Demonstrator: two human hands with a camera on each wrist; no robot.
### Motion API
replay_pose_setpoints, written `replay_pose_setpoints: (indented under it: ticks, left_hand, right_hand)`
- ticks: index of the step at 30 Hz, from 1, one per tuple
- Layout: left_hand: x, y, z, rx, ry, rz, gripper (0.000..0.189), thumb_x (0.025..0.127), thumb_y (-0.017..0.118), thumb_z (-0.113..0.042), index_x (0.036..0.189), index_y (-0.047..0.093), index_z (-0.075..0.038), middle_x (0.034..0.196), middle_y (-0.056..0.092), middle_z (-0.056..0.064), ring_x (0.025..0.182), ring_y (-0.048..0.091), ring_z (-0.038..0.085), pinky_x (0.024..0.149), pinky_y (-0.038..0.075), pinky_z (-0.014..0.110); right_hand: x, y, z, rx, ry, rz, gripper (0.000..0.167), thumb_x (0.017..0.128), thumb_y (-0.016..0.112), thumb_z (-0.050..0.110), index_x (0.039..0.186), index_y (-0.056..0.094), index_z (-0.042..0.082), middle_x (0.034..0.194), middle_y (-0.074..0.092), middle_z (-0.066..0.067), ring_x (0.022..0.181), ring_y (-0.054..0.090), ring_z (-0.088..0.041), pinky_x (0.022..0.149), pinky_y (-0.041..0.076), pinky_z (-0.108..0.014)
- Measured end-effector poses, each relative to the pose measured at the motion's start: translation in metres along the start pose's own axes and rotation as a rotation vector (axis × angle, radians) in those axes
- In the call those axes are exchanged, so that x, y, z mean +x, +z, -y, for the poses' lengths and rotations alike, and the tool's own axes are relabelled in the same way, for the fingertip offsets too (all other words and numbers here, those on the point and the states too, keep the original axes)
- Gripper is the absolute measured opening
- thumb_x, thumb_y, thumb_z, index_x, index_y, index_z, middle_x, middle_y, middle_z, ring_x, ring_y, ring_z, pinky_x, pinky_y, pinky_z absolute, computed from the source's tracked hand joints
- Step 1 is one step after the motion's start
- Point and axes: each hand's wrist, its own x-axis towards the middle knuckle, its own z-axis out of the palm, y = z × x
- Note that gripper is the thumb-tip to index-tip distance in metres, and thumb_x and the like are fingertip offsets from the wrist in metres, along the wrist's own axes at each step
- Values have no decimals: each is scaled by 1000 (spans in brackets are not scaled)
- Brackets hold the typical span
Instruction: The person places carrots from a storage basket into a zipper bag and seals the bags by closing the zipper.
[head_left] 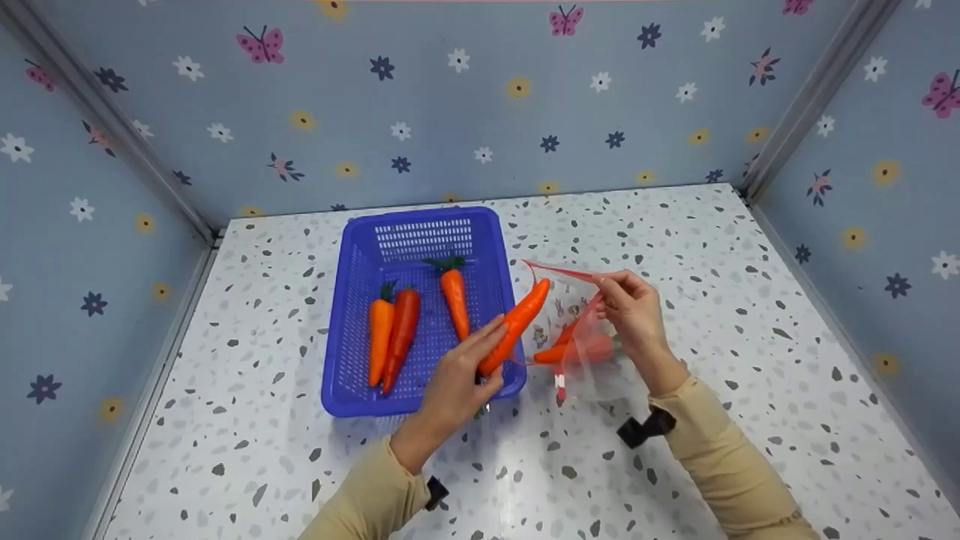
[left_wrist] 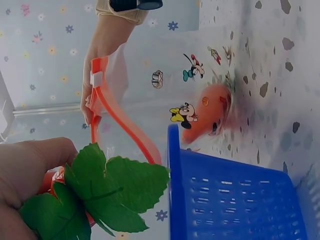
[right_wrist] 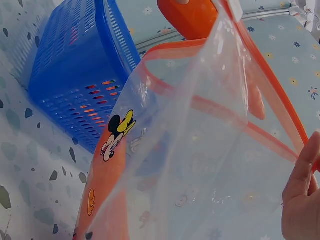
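Note:
My left hand [head_left: 459, 379] grips an orange carrot [head_left: 523, 319] slantwise over the blue basket's right rim, its narrow end at the mouth of a clear zip bag [right_wrist: 170, 165]. Green leaves [left_wrist: 120, 185] at the carrot's top show beside that hand in the left wrist view. My right hand [head_left: 636, 311] pinches the bag's red edge [head_left: 566, 271], and the mouth gapes. Inside the bag lie carrots [head_left: 555, 352], seen through its cartoon-printed plastic. A white slider [left_wrist: 96, 79] sits on the red zip strip.
The blue plastic basket [head_left: 337, 300] stands left of the bag. In it lie an orange carrot [head_left: 380, 337], a redder carrot [head_left: 403, 334] beside it, and another carrot [head_left: 454, 292] to the right. Flower-patterned walls [head_left: 480, 112] enclose the speckled table [head_left: 262, 315] at the back and sides.

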Motion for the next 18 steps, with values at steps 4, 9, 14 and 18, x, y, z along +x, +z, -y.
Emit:
replay_pose_setpoints:
  ticks: [4, 9, 14, 18]
  left_hand:
    - [3, 3, -3, 0, -8, 55, 52, 75, 63, 3, 125, 49, 0, 131, 45, 9, 111, 49, 24, 91, 39, 34]
    - [11, 5, -7, 42, -38, 143, 52, 76, 62, 2, 126, 48, -1, 132, 44, 8, 109, 50, 23, 90, 41, 33]
    - [22, 7, -12, 106, -86, 240, 53, 76, 63, -1, 127, 48, -4, 132, 44, 7, 109, 50, 24, 90, 40, 34]
    - [33, 8, -15, 136, -116, 310, 53, 77, 64, -4, 128, 47, -5, 132, 44, 8, 109, 50, 24, 89, 41, 35]
  right_hand:
    - [-1, 0, 1, -15, 8, -3, 10, 85, 57, 2, 77, 63, 7, 64, 52, -5, 48, 50, -12, 46, 45, -19]
    - [-1, 0, 1, -23, 23, -12, 6, 84, 59, 5, 80, 63, 5, 66, 52, -6, 48, 49, -13, 47, 45, -20]
    - [-1, 1, 1, -36, 35, -33, 4, 82, 62, 6, 80, 63, 4, 64, 53, -7, 47, 49, -13, 45, 45, -20]
    - [-1, 1, 1, -36, 48, -34, 4, 82, 63, 7, 81, 62, 3, 65, 54, -7, 48, 50, -13, 45, 45, -20]
